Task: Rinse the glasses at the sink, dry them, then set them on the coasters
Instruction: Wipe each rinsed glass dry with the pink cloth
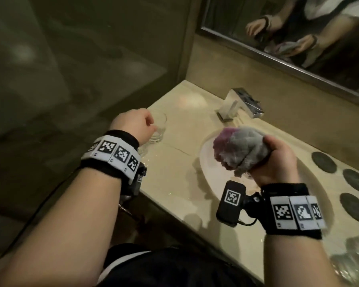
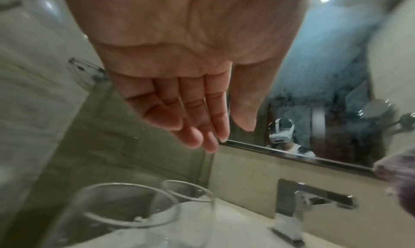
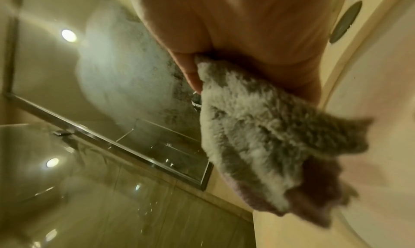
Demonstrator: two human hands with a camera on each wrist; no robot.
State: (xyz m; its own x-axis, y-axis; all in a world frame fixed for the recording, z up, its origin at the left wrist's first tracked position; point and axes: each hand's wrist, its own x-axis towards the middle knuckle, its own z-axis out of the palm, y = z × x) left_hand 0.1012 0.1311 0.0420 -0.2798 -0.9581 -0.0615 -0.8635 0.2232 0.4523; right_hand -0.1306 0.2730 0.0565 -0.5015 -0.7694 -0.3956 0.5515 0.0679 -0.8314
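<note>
Left hand (image 2: 179, 56), fingers straight and together, hovers just above two upright glasses (image 2: 125, 209) near the worktop's (image 1: 174, 183) far-left corner; right hand (image 1: 278, 160) clamps the cloth (image 1: 240, 150) over the sink (image 1: 207, 172).

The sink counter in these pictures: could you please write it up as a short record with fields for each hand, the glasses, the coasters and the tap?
left hand: open, fingers straight, above the two glasses, not gripping
right hand: grips a bunched grey and purple cloth over the sink
glasses: two clear ones upright on the counter left of the sink
coasters: three dark round ones right of the sink, nothing on them
tap: no water seen running
</note>
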